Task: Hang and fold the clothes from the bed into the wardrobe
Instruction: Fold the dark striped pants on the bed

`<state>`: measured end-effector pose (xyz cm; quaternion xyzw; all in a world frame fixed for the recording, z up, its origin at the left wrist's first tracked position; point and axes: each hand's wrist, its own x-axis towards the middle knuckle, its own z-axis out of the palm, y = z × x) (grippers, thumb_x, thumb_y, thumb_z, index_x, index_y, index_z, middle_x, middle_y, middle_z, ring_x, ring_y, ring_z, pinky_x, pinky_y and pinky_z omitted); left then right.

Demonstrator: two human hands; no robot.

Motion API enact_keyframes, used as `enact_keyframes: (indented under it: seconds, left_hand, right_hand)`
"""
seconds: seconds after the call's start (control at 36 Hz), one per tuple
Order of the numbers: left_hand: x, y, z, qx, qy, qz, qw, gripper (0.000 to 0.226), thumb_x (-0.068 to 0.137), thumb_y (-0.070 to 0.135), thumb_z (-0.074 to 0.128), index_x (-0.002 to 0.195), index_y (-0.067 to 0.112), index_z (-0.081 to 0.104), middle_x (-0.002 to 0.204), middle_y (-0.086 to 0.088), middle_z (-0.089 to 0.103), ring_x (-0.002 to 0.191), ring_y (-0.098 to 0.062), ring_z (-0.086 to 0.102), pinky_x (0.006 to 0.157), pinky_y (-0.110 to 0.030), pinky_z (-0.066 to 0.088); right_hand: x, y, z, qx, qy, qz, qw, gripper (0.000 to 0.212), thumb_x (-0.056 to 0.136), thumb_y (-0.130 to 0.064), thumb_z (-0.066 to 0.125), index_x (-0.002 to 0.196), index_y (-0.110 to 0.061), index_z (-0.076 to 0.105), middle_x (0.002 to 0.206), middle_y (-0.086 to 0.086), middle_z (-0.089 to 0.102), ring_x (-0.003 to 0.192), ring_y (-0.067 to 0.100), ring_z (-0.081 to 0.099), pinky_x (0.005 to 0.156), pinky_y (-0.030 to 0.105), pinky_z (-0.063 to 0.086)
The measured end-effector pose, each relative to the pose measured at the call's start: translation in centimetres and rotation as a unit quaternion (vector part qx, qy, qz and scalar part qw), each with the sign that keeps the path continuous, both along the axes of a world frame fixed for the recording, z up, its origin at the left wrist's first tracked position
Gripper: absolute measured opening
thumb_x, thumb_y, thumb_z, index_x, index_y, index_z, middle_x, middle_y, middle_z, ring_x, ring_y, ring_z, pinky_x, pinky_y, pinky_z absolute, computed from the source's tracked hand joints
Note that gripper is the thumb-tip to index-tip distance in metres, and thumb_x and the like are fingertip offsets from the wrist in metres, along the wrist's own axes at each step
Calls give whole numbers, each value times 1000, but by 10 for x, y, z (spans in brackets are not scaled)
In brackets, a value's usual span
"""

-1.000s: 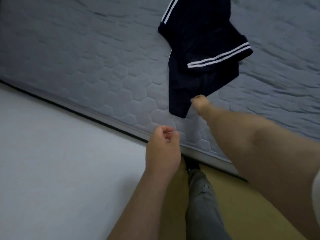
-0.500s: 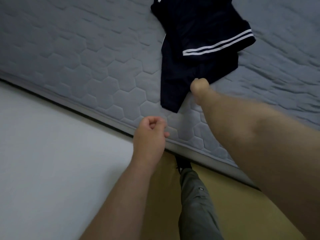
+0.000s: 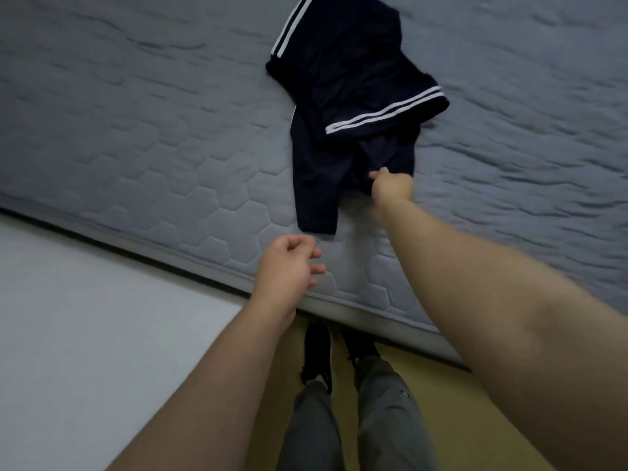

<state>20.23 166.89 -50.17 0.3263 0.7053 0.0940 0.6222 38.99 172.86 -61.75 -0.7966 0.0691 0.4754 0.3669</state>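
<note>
Your right hand [image 3: 390,188] now grips the crumpled dark navy fabric garment with white double stripes [image 3: 343,79]; you have not lifted it yet.
Half a second ago that hand only butted against the garment's near hem. Now thumb and fingers are clamped on it and the cloth puckers toward the grip. The garment lies wholly on the grey quilted hexagon-stitched mattress [image 3: 136,137], at 12 to 1 o'clock in view. Your left hand [image 3: 289,266], at 8 o'clock from the right, has loosened from a tighter curl. Its fingers are slack and hold nothing, just above the mattress edge. Likely the pickup is secured and pulling it off the bed comes next; no hanging or folding has begun.
</note>
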Motion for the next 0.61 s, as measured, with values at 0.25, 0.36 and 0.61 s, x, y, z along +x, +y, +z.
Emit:
enact_keyframes:
  seconds: [0.25,0.36,0.61]
  left_hand:
    - [15,18,65,-82,-96,133,983,18,106,31,44,105,16,55,96,-5,61,80,-18,62,64,-29,52]
    - [25,11,99,-157,-163,162,960,44,102,45,47,95,13,77,92,-14,73,81,-31,72,62,-35,59]
    - [72,-16,148,-119,-223,105,962,47,104,43,40,103,2,64,79,-18,73,68,-31,71,68,-41,51]
  right_hand:
    - [-3,-79,189,134,165,-89,973,28,101,-10,44,124,-6,61,105,16,65,81,29,62,72,39,53]
    - [-8,-109,270,140,206,6,969,29,99,-27,56,121,-9,64,110,12,72,90,29,69,77,42,57]
    - [0,-205,366,94,46,385,917,34,81,-10,75,113,-20,74,105,4,74,96,22,70,88,37,57]
